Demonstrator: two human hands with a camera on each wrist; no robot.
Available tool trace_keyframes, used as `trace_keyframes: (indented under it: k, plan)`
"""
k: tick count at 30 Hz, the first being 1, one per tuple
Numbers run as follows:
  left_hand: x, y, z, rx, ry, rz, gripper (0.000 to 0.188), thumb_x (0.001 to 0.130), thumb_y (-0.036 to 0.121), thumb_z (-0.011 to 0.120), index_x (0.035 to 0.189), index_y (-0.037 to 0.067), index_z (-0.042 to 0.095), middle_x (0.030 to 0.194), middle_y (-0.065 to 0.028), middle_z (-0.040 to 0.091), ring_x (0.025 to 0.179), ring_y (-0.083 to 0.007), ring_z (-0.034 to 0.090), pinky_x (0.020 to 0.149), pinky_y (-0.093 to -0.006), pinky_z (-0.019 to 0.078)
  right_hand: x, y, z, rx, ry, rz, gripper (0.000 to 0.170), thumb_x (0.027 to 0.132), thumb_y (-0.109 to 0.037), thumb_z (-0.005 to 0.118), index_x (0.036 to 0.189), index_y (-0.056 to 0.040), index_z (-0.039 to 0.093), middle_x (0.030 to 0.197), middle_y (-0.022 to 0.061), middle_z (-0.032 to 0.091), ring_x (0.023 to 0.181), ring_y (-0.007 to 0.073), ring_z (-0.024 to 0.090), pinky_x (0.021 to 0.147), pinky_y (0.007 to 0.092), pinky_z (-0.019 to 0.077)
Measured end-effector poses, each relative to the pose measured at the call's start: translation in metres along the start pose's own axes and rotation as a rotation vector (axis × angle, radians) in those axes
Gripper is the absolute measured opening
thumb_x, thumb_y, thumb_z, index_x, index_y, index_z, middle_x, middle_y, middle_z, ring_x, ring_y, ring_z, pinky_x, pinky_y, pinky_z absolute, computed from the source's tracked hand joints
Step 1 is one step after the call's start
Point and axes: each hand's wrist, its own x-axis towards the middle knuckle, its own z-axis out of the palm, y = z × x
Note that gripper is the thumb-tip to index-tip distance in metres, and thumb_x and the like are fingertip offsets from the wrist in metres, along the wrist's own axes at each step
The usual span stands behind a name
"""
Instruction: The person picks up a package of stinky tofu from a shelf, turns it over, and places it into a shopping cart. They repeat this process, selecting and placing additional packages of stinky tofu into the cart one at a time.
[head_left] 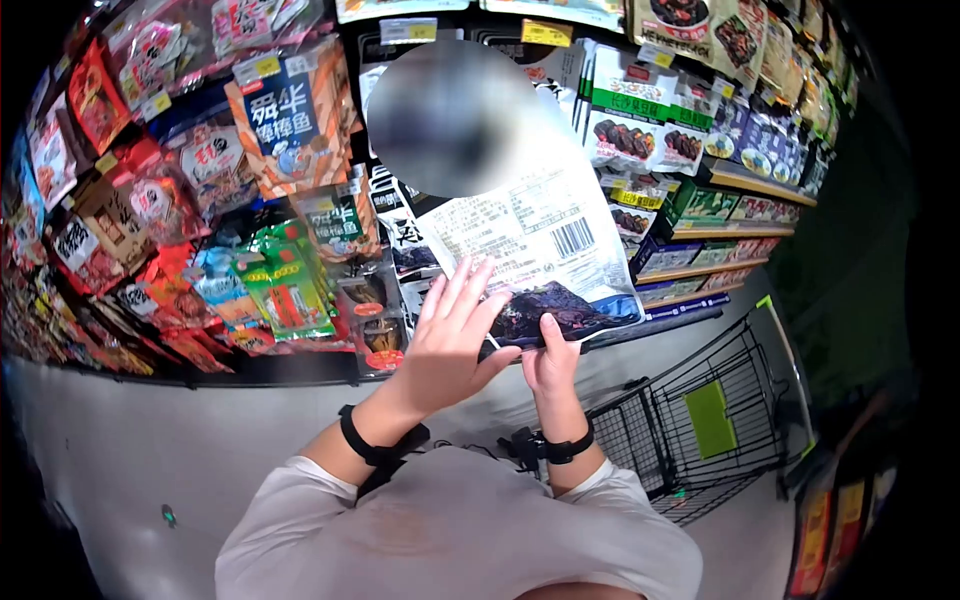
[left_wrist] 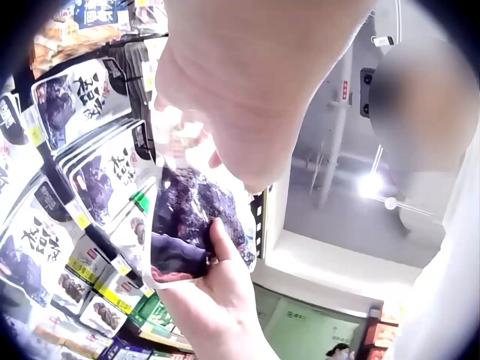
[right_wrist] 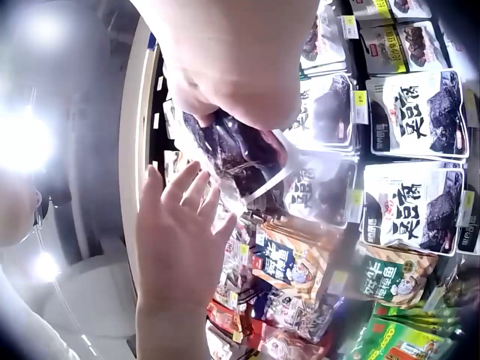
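Note:
A large white snack bag with printed text, a barcode and a dark food picture is held up in front of the shelves in the head view. The right hand grips its lower edge, thumb on the near face. The left hand lies against the bag's lower left with fingers extended. In the left wrist view the right hand pinches the bag at its dark end, and the left hand is large and close. The right wrist view shows the left hand with spread fingers beside the bag.
Shelves of hanging packets, among them an orange bag and green packets, fill the left and the far side. Boxes stand on shelves at the right. A black wire shopping cart with a green panel stands at the lower right.

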Motion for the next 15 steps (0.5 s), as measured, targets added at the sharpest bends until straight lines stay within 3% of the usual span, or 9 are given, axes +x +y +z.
trace_keyframes:
  k: [3,5,8,15]
  plan:
    - [-0.002,0.009,0.003,0.092,0.062,-0.046,0.049,0.075,0.025,0.067,0.115,0.003,0.052,0.135,-0.0246,0.037,0.127,-0.0448,0.031,0.102,-0.0538,0.0251,-0.006,-0.008,-0.007,0.042,-0.019,0.059,0.049,0.084,0.001,0.053,0.130,-0.0014,0.035,0.123,0.0139,0.048,0.113,0.0264,0.050,0.096,0.0420,0.0433]
    - [-0.002,0.016,0.003,0.131,0.085,-0.058,0.046,0.072,0.021,0.069,0.113,0.005,0.054,0.134,-0.0230,0.038,0.127,-0.0440,0.032,0.102,-0.0534,0.0253,-0.014,-0.015,-0.006,0.049,-0.058,0.071,0.050,0.087,-0.009,0.055,0.132,-0.0033,0.034,0.124,0.0135,0.048,0.114,0.0280,0.049,0.098,0.0453,0.0403]
    - [0.004,0.026,0.006,0.141,0.076,-0.084,0.047,0.071,0.018,0.070,0.113,0.005,0.054,0.135,-0.0220,0.038,0.127,-0.0438,0.031,0.102,-0.0530,0.0252,-0.017,-0.023,-0.025,0.127,-0.063,0.147,0.052,0.086,-0.004,0.052,0.133,-0.0030,0.031,0.127,0.0140,0.045,0.117,0.0281,0.047,0.099,0.0458,0.0398]
    - [0.016,0.026,0.018,0.109,0.070,-0.059,0.047,0.069,0.014,0.070,0.113,0.006,0.054,0.136,-0.0208,0.036,0.129,-0.0411,0.029,0.103,-0.0516,0.0250,-0.022,-0.040,-0.039,0.114,-0.068,0.074,0.053,0.087,-0.008,0.052,0.134,-0.0030,0.029,0.131,0.0150,0.042,0.120,0.0305,0.043,0.101,0.0491,0.0362]
